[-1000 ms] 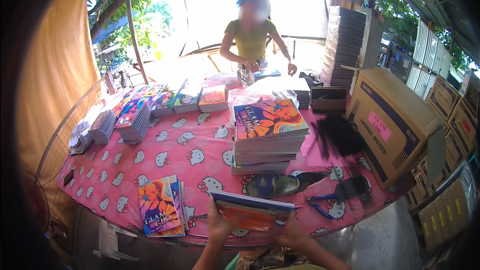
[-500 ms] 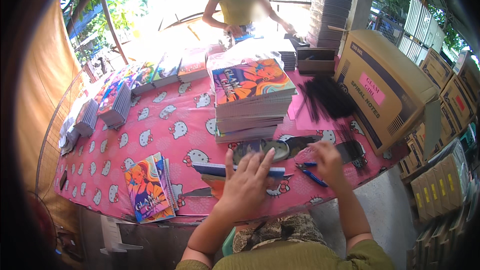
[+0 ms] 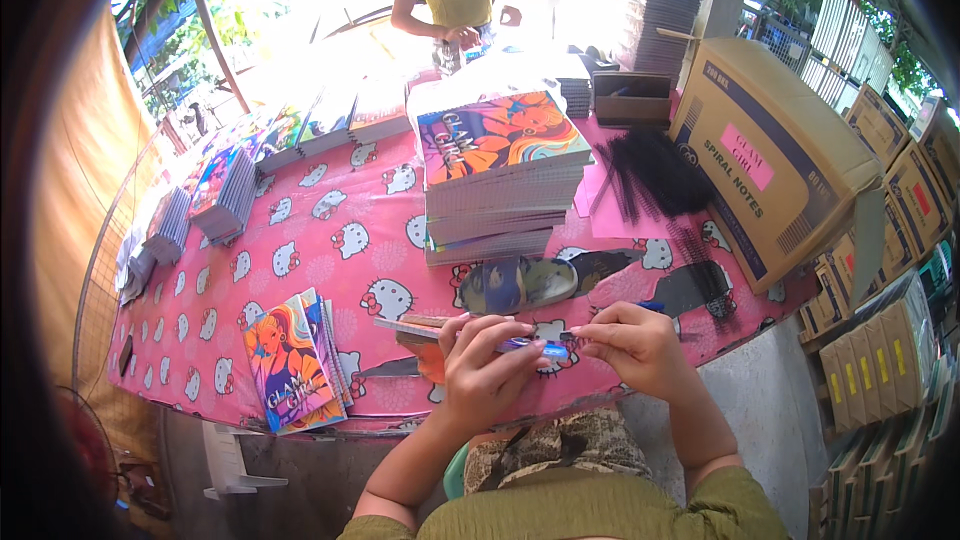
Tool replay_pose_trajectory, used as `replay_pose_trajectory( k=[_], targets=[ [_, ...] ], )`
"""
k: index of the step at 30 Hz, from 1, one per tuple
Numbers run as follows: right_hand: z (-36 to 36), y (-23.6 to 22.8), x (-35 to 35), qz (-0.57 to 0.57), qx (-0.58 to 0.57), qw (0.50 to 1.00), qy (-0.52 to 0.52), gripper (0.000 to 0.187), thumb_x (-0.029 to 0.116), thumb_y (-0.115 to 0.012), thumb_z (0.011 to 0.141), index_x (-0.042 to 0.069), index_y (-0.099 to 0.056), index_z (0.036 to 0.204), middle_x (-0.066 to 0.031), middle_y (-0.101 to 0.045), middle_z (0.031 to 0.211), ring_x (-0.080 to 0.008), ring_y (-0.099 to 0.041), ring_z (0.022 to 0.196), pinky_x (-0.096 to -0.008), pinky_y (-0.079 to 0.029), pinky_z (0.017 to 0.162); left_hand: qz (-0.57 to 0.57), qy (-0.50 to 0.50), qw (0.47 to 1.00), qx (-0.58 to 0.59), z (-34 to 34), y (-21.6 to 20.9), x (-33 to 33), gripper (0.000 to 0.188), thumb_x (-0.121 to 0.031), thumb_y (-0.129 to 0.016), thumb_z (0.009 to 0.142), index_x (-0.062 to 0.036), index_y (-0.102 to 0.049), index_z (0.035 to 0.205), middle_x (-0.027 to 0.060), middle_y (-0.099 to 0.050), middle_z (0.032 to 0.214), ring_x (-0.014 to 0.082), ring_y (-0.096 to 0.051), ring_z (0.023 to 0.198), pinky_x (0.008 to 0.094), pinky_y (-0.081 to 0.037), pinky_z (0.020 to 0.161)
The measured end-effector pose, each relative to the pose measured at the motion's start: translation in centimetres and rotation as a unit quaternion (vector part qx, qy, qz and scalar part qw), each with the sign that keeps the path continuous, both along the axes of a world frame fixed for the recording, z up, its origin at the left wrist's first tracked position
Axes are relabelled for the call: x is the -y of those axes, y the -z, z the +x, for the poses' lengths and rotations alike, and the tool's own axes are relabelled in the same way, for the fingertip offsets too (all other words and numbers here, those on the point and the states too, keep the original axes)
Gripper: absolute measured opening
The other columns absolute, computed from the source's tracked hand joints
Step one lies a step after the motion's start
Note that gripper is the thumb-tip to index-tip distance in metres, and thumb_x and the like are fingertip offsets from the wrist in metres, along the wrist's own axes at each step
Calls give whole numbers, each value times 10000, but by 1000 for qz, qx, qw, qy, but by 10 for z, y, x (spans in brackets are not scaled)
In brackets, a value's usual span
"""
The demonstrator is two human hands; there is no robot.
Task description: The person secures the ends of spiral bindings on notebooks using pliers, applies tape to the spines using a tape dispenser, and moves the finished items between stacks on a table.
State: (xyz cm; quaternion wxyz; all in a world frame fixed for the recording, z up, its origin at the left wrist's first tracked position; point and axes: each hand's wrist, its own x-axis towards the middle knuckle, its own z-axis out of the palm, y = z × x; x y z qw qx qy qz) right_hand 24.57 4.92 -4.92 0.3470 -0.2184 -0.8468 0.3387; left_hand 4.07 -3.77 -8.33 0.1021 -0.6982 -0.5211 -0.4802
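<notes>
Hands at the near edge of a pink table.
Left hand (image 3: 487, 365) grips a thin notebook (image 3: 440, 328); right hand (image 3: 632, 345) pinches its end, near a tall notebook stack (image 3: 500, 175).

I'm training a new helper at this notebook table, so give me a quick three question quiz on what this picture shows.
1. True or false: the tall stack of notebooks stands on the pink patterned tablecloth.
2. What does the left hand hold? A: a flat notebook. B: a roll of tape. C: a cup.
3. Fill in: the big cardboard box lies on the person's ____ side.

Key
1. True.
2. A; the right hand pinches at the same notebook's edge, where a small blue part shows.
3. Right, beside the loose black binding combs.
</notes>
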Motion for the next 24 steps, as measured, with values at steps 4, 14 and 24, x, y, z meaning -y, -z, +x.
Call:
replay_pose_trajectory(
  k=[4, 14, 24],
  targets=[
    [-2, -7, -3, 14, 65, 997, -33, 211, 16, -710, 757, 70, -720, 960, -89, -612, 830, -226, -635, 714, -326, -507, 632, 31, -8, 999, -34, 2, 10, 8, 235, -238, -799, 670, -173, -733, 885, 3, -680, 965, 188, -625, 906, 394, -347, 952],
    [-5, -17, -3, 95, 102, 989, -56, 190, 70, -710, 751, 65, -688, 939, -100, -580, 780, -266, -610, 689, -359, -487, 598, -1, -59, 998, -19, 7, 0, 7, 330, -256, -818, 657, -167, -738, 965, -28, -692, 813, 123, -622, 753, 362, -341, 929],
    [-25, -2, 12, 154, 49, 983, 83, 177, 143, -727, 759, 71, -636, 894, -79, -571, 764, -280, -611, 633, -373, -483, 534, -66, -61, 996, 22, 4, -3, 3, 220, -298, -731, 767, -145, -673, 914, -36, -653, 864, 147, -588, 872, 422, -319, 928]
  ],
)
